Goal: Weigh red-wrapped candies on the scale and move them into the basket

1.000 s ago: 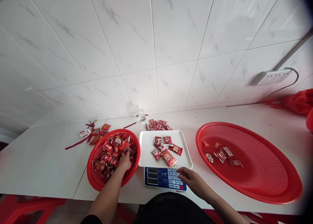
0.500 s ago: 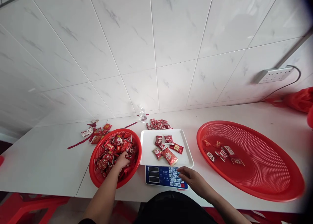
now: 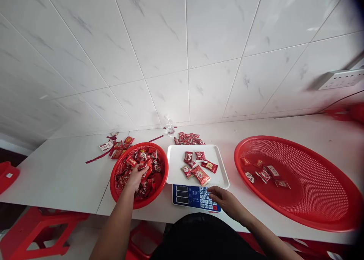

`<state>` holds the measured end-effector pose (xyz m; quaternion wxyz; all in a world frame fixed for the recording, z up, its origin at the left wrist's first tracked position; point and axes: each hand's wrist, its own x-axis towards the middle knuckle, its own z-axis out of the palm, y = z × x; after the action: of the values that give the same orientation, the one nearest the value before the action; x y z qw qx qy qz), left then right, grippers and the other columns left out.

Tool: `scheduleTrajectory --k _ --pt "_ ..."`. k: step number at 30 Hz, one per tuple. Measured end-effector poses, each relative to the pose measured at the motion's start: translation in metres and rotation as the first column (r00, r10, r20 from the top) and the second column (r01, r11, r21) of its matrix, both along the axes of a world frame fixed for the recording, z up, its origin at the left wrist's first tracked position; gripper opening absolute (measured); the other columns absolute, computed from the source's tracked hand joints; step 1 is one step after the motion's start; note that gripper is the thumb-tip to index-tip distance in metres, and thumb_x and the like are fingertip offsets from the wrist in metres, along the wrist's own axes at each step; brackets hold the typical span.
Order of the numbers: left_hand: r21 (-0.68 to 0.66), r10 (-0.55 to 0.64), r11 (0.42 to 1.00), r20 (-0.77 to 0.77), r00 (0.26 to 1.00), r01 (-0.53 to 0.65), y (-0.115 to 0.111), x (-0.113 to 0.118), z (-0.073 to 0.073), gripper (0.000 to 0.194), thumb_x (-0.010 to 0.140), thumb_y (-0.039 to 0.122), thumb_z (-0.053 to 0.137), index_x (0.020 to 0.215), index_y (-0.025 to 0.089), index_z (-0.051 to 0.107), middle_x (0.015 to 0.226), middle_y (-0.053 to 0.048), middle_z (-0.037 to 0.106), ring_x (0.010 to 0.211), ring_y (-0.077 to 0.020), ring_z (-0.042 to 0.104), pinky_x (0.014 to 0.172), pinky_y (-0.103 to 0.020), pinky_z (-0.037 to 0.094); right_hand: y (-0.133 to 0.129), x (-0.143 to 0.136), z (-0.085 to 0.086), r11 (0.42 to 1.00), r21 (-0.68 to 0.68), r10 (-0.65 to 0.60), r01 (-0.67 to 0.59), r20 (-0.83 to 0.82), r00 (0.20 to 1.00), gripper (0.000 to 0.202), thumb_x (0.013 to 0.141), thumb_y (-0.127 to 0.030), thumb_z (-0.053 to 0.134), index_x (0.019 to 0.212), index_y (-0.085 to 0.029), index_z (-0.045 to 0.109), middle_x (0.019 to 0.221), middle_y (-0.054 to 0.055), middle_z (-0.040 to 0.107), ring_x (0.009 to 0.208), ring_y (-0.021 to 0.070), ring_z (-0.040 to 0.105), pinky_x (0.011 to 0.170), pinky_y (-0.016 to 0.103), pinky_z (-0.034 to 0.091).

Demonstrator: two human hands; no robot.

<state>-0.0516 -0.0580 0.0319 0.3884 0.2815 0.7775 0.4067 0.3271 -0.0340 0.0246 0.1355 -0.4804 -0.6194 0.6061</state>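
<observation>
Inside the round red basket [image 3: 166,176], my left hand [image 3: 137,175] is closed, its fingertips pinching a shiny red candy packet [image 3: 147,168] above the heap of other red wrapped packets. Loosely bent and holding nothing, my right hand [image 3: 223,199] hovers at the right side of the blue keypad of a scale [image 3: 196,196], covering some keys. On top of the scale lies a white tray [image 3: 176,173] with several red packets, the largest a red and gold packet [image 3: 200,175] near its front edge.
To the right, a large red oval basket [image 3: 318,191] holds several packets. More loose packets [image 3: 189,138] and a clear plastic bottle [image 3: 170,127] stand behind the tray. Packets, a card [image 3: 106,146] and dark red ribbon lie at left. A red stool [image 3: 48,229] stands below.
My left hand has shifted left within the basket and lifted slightly, with a red candy packet now visible at its fingers. My right hand stays by the keypad. The view has shifted a little.
</observation>
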Motion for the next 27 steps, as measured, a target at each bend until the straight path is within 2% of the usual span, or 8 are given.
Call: scheduleTrajectory --k 3,5,10,13,17,20,25,27 --pt "0.049 -0.041 0.998 0.159 0.986 0.034 -0.001 0.006 0.002 0.052 0.065 0.041 0.068 0.11 0.024 0.049 0.09 -0.004 0.065 0.081 -0.0177 0.063 0.065 -0.027 0.049 0.0 0.0 0.0 1.0 -0.011 -0.001 0.001 -0.009 1.0 0.033 0.077 -0.048 0.047 0.095 -0.022 0.059 0.082 0.002 0.066 0.077 0.0191 0.06 0.068 0.03 0.046" --pt "0.11 -0.057 0.993 0.205 0.977 0.035 -0.002 0.01 0.003 0.05 0.064 0.036 0.069 0.109 0.025 0.05 0.092 -0.004 0.064 0.082 -0.0177 0.064 0.067 -0.027 0.049 0.0 0.0 -0.001 1.0 -0.005 -0.002 0.002 -0.005 1.0 0.035 0.077 -0.049 0.048 0.096 -0.022 0.06 0.082 0.002 0.067 0.077 0.0193 0.06 0.068 0.03 0.047" --pt "0.164 -0.017 0.986 0.293 0.956 -0.033 0.0 0.017 0.008 0.045 0.063 0.027 0.071 0.103 0.024 0.052 0.095 -0.003 0.064 0.087 -0.0179 0.063 0.075 -0.029 0.05 -0.002 0.002 -0.006 1.0 0.028 -0.006 0.006 0.017 1.0 0.037 0.077 -0.049 0.048 0.098 -0.022 0.061 0.08 0.002 0.066 0.075 0.0186 0.06 0.066 0.029 0.046" --pt "0.161 0.021 0.982 0.417 0.909 -0.097 0.001 0.022 0.013 0.04 0.063 0.023 0.072 0.099 0.023 0.054 0.095 -0.003 0.065 0.088 -0.0177 0.063 0.077 -0.03 0.051 -0.002 0.003 -0.006 1.0 0.027 0.001 -0.001 0.026 1.0 0.037 0.078 -0.049 0.047 0.099 -0.022 0.06 0.081 0.002 0.066 0.075 0.0183 0.06 0.066 0.029 0.046" --pt "0.123 0.113 0.969 0.556 0.824 -0.216 0.004 0.028 0.019 0.031 0.072 0.033 0.066 0.1 0.02 0.058 0.094 -0.006 0.067 0.086 -0.0174 0.064 0.075 -0.032 0.052 -0.002 0.004 -0.005 1.0 0.028 0.0 -0.001 0.038 0.999 0.037 0.078 -0.049 0.047 0.099 -0.022 0.059 0.08 0.002 0.066 0.076 0.0186 0.06 0.066 0.029 0.046" --pt "0.064 0.172 0.964 0.594 0.786 -0.26 0.004 0.029 0.019 0.038 0.076 0.046 0.058 0.103 0.02 0.059 0.093 -0.007 0.068 0.084 -0.0179 0.065 0.075 -0.033 0.053 -0.002 0.004 -0.004 0.999 0.036 -0.005 0.003 0.046 0.999 0.036 0.078 -0.049 0.047 0.098 -0.021 0.059 0.08 0.002 0.066 0.076 0.0187 0.06 0.066 0.028 0.047" --pt "-0.004 0.235 0.961 0.546 0.804 -0.278 0.001 0.03 0.023 0.045 0.072 0.054 0.059 0.104 0.023 0.059 0.086 -0.005 0.069 0.077 -0.0172 0.065 0.071 -0.033 0.054 -0.003 0.005 -0.007 0.999 0.043 -0.012 0.01 0.041 0.999 0.035 0.078 -0.048 0.047 0.098 -0.022 0.06 0.08 0.002 0.065 0.076 0.0188 0.059 0.066 0.029 0.046" --pt "-0.022 0.22 0.969 0.526 0.821 -0.246 -0.001 0.035 0.026 0.046 0.071 0.055 0.059 0.103 0.023 0.059 0.081 -0.005 0.069 0.074 -0.0172 0.065 0.068 -0.032 0.053 -0.004 0.005 -0.009 0.999 0.044 -0.019 0.018 0.027 0.999 0.034 0.078 -0.048 0.048 0.097 -0.022 0.06 0.079 0.002 0.064 0.074 0.0184 0.058 0.066 0.029 0.046"
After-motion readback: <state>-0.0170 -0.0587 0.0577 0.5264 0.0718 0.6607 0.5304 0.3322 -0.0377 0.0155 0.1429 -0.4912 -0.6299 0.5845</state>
